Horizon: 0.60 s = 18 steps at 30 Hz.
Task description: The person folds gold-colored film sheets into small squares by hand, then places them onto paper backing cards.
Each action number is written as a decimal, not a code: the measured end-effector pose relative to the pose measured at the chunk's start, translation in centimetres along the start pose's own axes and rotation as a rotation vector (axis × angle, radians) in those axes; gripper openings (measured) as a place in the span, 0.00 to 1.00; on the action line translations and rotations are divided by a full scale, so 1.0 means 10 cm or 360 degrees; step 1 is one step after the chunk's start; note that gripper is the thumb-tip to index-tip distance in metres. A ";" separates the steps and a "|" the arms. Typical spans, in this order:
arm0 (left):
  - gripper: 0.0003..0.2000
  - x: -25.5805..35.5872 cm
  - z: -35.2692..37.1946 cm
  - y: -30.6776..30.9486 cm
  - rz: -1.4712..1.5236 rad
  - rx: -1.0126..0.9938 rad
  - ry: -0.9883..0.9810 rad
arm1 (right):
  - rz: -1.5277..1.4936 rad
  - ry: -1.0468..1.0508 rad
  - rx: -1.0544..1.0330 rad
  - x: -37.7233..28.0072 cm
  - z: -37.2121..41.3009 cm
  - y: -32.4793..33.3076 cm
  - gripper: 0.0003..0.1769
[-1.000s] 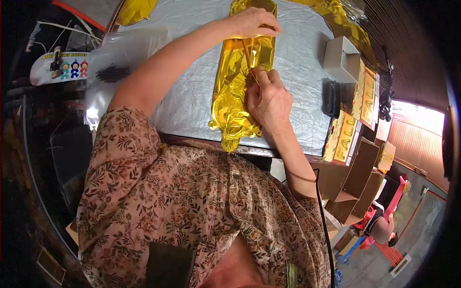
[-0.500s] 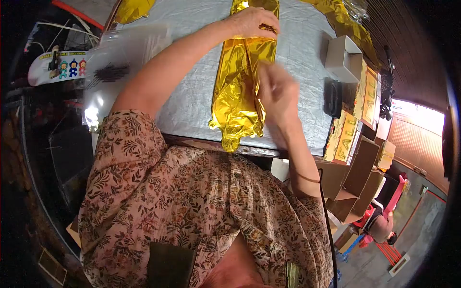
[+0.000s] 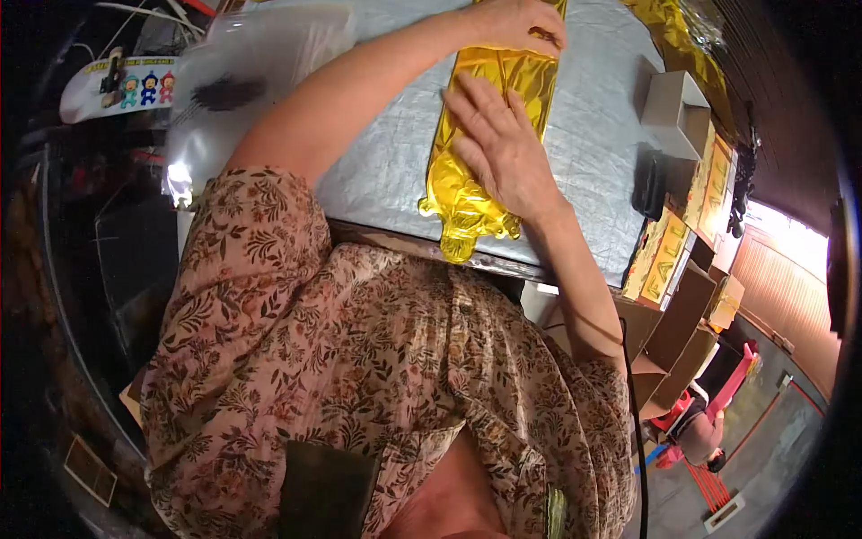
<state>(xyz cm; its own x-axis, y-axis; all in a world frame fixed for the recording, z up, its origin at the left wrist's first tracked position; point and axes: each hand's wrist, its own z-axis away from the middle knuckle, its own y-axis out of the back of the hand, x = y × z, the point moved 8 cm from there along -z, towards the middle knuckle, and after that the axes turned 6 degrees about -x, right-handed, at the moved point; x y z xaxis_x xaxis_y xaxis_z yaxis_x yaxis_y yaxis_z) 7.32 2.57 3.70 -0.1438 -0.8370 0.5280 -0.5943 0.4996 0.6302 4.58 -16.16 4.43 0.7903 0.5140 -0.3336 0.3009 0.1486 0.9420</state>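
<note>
A flat, folded gold foil balloon (image 3: 449, 180) lies lengthwise on the cloth-covered table, its rounded tab end towards my body at the near edge. Farther up the foil, my left hand (image 3: 516, 25) is closed with curled fingers gripping it near the top of the view. My right hand (image 3: 503, 153) rests on the middle of the balloon, fingers stretched out and slightly apart, palm down. The foil beneath both hands is partly hidden.
Clear plastic bags (image 3: 269, 63) lie on the table's left. At the right stand a white open box (image 3: 673, 112), a black object (image 3: 648, 184) and printed boxes (image 3: 663, 260). More gold foil (image 3: 660, 27) lies at the far right. Another person (image 3: 699, 438) is in the background.
My right hand, blurred beside the foil's right edge before, now lies flat across it. The foil's lengthwise fold has flattened, and the view has shifted slightly. My left hand keeps its hold.
</note>
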 end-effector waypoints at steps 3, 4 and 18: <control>0.11 -0.01 0.01 -0.01 0.0055 -0.0008 0.0022 | 0.0116 0.0021 -0.0147 -0.13 0.10 -0.09 0.40; 0.11 -0.02 0.00 -0.01 0.0071 -0.0019 0.0021 | 0.0072 0.0055 -0.0176 -0.16 0.13 -0.10 0.43; 0.12 0.05 0.02 -0.02 -0.0152 -0.0259 0.0189 | -0.0912 0.0308 0.0175 -0.09 0.38 0.40 0.20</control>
<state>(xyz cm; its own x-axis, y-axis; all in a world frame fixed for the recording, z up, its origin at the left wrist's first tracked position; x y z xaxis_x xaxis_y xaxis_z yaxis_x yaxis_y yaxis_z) 7.25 1.95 3.74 0.0073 -0.8550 0.5187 -0.4639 0.4566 0.7592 7.11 -19.24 8.33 0.3784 0.5239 -0.7631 0.7106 0.3639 0.6022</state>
